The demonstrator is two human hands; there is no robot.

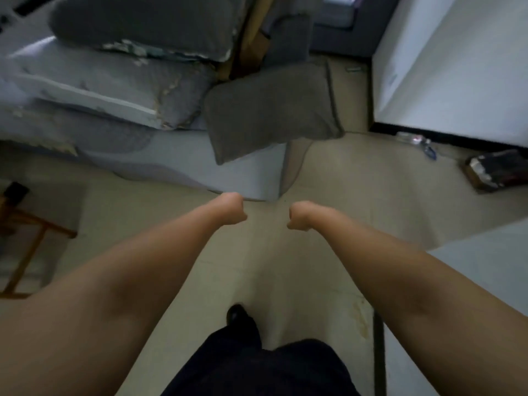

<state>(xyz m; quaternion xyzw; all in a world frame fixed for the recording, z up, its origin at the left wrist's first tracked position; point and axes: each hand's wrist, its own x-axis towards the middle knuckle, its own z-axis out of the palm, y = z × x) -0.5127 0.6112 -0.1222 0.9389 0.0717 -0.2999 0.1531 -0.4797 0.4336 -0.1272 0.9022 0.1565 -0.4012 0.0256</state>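
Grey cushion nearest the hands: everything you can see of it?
The grey cushion is a rectangular pad in plain dark grey fabric, with a seam along its right edge. It lies tilted on the corner of the pale seat, its lower corner overhanging the front edge. The left hand and right hand are clear of it, curled and empty.

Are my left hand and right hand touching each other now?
Apart. The head view shows bare beige tiled floor in the gap between the left hand and the right hand.
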